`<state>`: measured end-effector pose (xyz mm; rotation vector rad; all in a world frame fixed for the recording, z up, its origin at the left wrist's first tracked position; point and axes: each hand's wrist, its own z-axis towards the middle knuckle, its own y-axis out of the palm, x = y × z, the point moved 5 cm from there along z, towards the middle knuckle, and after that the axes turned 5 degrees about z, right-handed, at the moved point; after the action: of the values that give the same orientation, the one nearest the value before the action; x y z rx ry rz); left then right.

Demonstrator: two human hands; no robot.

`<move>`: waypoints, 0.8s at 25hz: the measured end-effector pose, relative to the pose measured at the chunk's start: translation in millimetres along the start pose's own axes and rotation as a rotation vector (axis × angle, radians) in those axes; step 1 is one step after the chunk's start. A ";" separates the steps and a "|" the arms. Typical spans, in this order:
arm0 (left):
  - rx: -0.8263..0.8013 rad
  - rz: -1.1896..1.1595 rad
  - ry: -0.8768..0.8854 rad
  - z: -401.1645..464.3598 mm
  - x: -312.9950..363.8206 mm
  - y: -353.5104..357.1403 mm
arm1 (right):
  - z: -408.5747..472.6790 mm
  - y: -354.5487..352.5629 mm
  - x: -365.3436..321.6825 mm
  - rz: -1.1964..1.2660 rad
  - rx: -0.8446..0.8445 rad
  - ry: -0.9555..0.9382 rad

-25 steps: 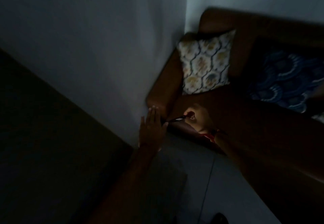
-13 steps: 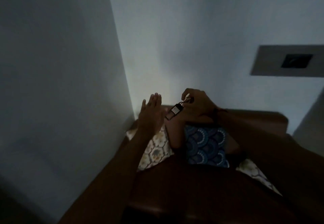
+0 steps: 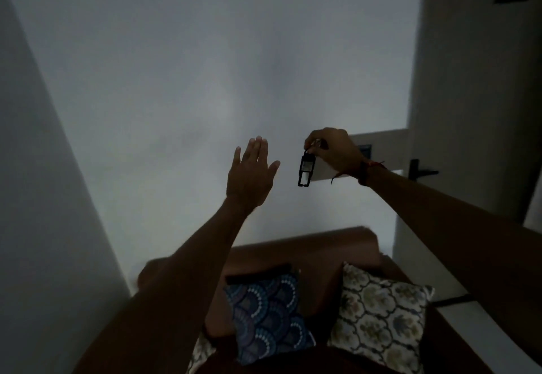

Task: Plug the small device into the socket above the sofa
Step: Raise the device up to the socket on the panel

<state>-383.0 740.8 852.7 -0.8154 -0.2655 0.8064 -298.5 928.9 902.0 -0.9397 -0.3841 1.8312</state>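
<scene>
1. Above the sofa (image 3: 308, 244), against the pale wall (image 3: 176, 80): right hand (image 3: 334, 151) raised, fingers (image 3: 315, 142) pinched on the top end of the small device (image 3: 306, 170), which hangs down freely from the pinch, dark and oblong.
2. Just behind that hand and wrist: the light socket plate (image 3: 381, 151), with a dark opening (image 3: 365, 149) half hidden by the knuckles. Device in front of the plate's left part, not yet in contact as far as can be judged in this dim light.
3. Left hand (image 3: 252, 174) held up beside, open and flat, fingers stretched and together, holding nothing; apart from the device and near the wall, touching or not cannot be told.
4. Below: a blue patterned cushion (image 3: 269, 318) and a cream floral cushion (image 3: 378, 321) on the seat; further right a dark door handle (image 3: 422, 172).
5. Step in hand, by judgement: carrying the device up to the socket, insertion not begun.
6. Next move probably calls for turning the dangling device so its plug end faces the opening, perhaps steadied with the free left hand, then lining up and pushing straight in. Plug end itself too dark to make out.
</scene>
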 end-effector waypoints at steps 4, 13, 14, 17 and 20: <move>0.022 -0.008 0.088 71.1 55.7 52.3 | 27.2 -35.0 77.7 -0.117 0.027 -0.005; 0.023 -0.027 0.102 230.2 140.4 177.6 | 106.2 -94.6 261.6 -0.290 0.041 0.057; 0.017 -0.026 0.104 244.2 151.4 190.9 | 113.5 -99.5 281.8 -0.288 0.057 0.060; 0.000 -0.004 0.120 275.2 178.0 225.5 | 131.6 -102.9 338.2 -0.273 0.057 0.070; -0.018 0.014 0.100 302.6 200.6 260.5 | 153.6 -99.3 397.9 -0.239 0.027 0.076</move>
<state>-538.0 1159.8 848.0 -0.8728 -0.1783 0.7750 -428.9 1346.9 893.0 -0.9020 -0.4053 1.5754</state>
